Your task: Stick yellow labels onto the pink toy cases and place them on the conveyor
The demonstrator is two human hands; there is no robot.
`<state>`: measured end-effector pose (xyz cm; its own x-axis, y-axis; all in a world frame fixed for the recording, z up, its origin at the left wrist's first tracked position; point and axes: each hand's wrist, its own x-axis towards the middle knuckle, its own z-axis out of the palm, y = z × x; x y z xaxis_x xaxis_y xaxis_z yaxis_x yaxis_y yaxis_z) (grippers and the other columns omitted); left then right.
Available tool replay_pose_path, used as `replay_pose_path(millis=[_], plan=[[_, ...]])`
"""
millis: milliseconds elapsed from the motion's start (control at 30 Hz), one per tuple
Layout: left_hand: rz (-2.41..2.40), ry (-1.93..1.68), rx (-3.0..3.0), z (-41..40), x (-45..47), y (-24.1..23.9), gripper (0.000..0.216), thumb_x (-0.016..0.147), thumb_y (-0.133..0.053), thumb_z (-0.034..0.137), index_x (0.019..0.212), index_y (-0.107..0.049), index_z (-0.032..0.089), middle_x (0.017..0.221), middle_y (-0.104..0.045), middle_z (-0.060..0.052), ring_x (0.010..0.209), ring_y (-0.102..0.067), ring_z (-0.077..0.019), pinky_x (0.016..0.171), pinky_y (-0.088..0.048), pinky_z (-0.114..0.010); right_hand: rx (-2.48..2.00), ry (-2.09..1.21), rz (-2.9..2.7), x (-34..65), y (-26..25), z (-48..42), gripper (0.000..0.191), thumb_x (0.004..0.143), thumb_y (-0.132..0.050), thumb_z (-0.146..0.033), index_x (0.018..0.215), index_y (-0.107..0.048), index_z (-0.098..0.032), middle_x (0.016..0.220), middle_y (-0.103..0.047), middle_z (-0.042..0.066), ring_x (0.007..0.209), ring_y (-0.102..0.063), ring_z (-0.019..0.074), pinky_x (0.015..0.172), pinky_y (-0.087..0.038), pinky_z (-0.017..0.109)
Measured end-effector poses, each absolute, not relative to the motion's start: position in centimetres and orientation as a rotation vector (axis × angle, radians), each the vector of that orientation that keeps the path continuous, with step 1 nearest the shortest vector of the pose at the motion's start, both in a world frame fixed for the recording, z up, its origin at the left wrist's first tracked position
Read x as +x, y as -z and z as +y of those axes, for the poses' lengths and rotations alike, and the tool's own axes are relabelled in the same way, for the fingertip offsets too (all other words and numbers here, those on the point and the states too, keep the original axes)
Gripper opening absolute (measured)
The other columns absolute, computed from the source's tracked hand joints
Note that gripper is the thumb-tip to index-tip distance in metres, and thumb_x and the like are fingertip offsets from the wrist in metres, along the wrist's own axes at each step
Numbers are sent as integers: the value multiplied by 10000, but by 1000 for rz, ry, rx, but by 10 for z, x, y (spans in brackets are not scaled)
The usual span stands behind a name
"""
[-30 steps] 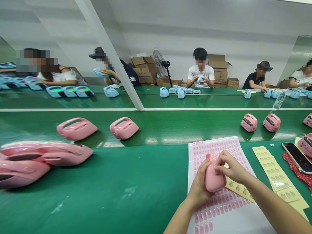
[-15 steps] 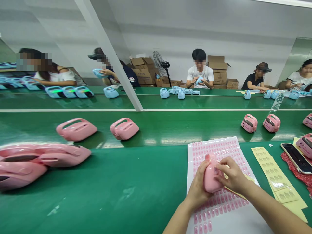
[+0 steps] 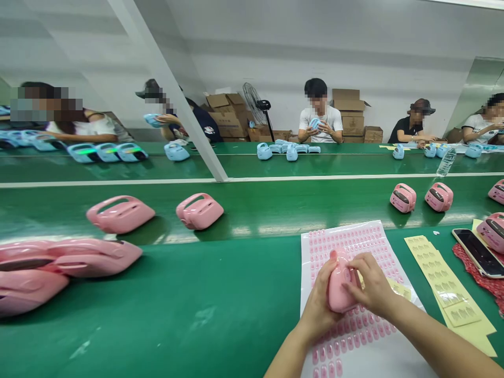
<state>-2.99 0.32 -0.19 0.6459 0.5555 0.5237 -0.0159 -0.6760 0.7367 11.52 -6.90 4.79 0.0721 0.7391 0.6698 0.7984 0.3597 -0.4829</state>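
My left hand (image 3: pixel 317 307) is wrapped round a small pink plastic casing (image 3: pixel 339 286), held upright over a white sheet of pink stickers (image 3: pixel 354 336). My right hand (image 3: pixel 370 286) presses its curled fingers against the right side of the same casing. What lies under those fingertips is hidden. A yellow sticker sheet (image 3: pixel 401 289) shows just behind my right hand.
Pink casings lie on the green belt at left (image 3: pixel 120 213) (image 3: pixel 199 210) and right (image 3: pixel 402 197) (image 3: pixel 439 196). More yellow sticker sheets (image 3: pixel 444 286) and a phone (image 3: pixel 478 253) lie at right. Several people handle blue casings (image 3: pixel 264 150) across the far table.
My right hand has slid down the casing's side and pressed closer onto it. The view has shifted slightly; the casing stays in my left hand.
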Motion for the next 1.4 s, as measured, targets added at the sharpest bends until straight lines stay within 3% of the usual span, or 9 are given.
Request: replay_pose_path(millis=[100,300,467,533,700,900,1000,1233,1400], plan=[[418,-1000,2124,4,-30,2,896,584,-656,68,1311,-184,295,1348,-297,-130,1237,-342,-328,969,-338,-529,-1438,-244,-1439,109,-47,-63,275,761,-520,-290,1016,-459,-205,918,-516,68,830,-504,197,712,-447,353],[368,-1027,2096,-2,-32,-4,866,569,-690,111,1288,-246,302,1327,-335,-129,1239,-336,-351,978,-314,-543,-1389,-752,-1032,118,-43,-38,355,747,-486,-465,992,-465,-209,805,-481,7,654,-471,133,670,-425,301],[391,-909,1642,-14,-35,-9,998,520,-764,425,1320,-184,289,1335,-380,-140,1154,-449,-363,897,-430,-494,-1378,-1252,-1137,134,-40,-32,393,672,-528,-563,757,-555,-181,606,-456,-34,528,-404,97,514,-346,241],[454,-911,1511,-13,-33,-5,1042,504,-751,510,1330,-156,288,1368,-353,-135,1177,-428,-358,898,-442,-465,-1488,-1184,-1140,141,-43,-29,348,685,-507,-524,659,-525,-177,507,-394,-56,461,-356,86,452,-293,224],[697,-788,1545,-4,-24,15,649,810,-473,453,1342,-170,237,1237,-518,-136,1128,-508,-261,915,-438,-411,-1697,-625,-1002,173,-69,3,193,683,-471,-358,584,-409,-204,554,-435,-48,533,-415,109,493,-307,224],[619,-532,2065,-7,-26,21,410,740,-557,279,1148,-516,266,1148,-609,-77,1086,-541,-261,916,-442,-418,-1882,-275,-918,216,-85,70,75,679,-493,-258,670,-440,-206,686,-502,-26,636,-453,132,558,-312,236],[583,-522,2145,-6,-28,19,347,732,-551,255,1078,-568,269,1170,-599,-71,1126,-511,-267,916,-448,-406,-1954,-235,-901,233,-77,94,42,691,-499,-223,716,-484,-192,717,-523,-4,654,-475,138,575,-336,240],[545,-534,2186,-9,-24,7,303,705,-549,204,1000,-585,261,1104,-636,-67,1102,-532,-257,898,-464,-397,-2004,-177,-988,251,-58,92,216,738,-449,-139,907,-582,-158,912,-546,78,828,-547,173,716,-424,284],[581,-672,2252,-9,-21,0,152,747,-503,219,851,-612,239,932,-663,-83,1020,-576,-274,822,-501,-418,-1930,-137,-1241,219,-40,38,293,732,-502,-145,1005,-601,-183,1072,-542,96,1031,-508,213,904,-394,374]])
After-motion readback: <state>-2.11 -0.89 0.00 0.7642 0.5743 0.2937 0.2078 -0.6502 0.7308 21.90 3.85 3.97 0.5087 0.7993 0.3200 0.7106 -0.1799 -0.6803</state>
